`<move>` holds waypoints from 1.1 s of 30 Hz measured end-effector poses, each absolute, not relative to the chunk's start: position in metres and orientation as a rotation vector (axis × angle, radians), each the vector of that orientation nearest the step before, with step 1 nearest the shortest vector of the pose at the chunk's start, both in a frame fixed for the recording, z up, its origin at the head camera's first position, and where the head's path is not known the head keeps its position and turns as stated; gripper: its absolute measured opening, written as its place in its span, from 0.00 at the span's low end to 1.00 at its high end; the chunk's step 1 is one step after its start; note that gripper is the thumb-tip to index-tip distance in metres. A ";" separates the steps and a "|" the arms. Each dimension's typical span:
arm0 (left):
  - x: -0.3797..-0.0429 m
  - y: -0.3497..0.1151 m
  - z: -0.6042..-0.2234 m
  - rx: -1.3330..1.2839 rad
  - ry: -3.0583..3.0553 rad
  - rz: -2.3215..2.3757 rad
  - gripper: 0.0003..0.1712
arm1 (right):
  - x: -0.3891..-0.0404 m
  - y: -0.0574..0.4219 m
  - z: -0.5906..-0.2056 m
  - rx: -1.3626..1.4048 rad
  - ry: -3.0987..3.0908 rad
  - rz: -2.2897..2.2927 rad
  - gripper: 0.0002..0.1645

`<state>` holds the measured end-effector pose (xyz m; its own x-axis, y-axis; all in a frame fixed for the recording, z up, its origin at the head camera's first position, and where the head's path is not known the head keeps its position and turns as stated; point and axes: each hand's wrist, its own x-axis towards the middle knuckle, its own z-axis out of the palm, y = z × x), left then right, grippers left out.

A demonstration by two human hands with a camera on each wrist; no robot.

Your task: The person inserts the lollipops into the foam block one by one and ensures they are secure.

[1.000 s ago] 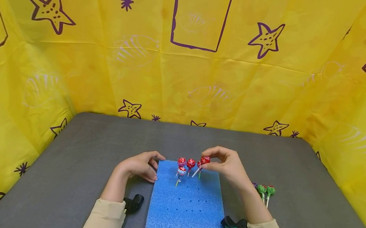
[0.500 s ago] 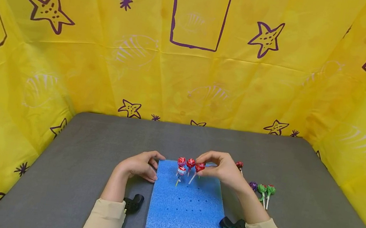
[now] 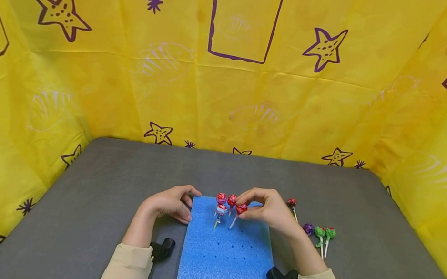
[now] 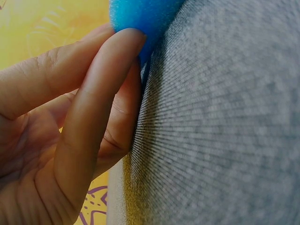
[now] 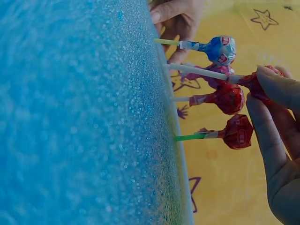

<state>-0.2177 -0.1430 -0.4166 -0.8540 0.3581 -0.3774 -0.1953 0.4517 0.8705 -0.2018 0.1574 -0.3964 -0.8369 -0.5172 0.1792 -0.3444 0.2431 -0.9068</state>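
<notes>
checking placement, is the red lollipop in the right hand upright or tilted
Tilted: the red lollipop leans, its stick slanting down-left to the blue foam, pinched by the right hand.

Head cam: high, looking forward and down over the whole grey table [image 3: 89, 196], yellow backdrop behind. Left wrist cam: very close, at table level, tipped sideways beside the foam block [image 4: 145, 16] corner. Right wrist cam: close, also tipped sideways, skimming the block's top. All three views share the foam block.
</notes>
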 end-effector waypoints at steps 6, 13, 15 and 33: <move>-0.217 -0.143 -0.417 0.136 2.190 1.409 0.37 | -0.200 0.156 -0.396 -0.825 2.387 -1.594 0.12; -0.218 -0.143 -0.419 0.141 2.183 1.415 0.37 | -0.201 0.155 -0.399 -0.875 2.388 -1.559 0.13; -0.218 -0.143 -0.419 0.142 2.180 1.417 0.37 | -0.202 0.155 -0.400 -0.878 2.385 -1.548 0.13; -0.216 -0.144 -0.415 0.159 2.172 1.409 0.37 | -0.202 0.154 -0.401 -0.863 2.381 -1.526 0.12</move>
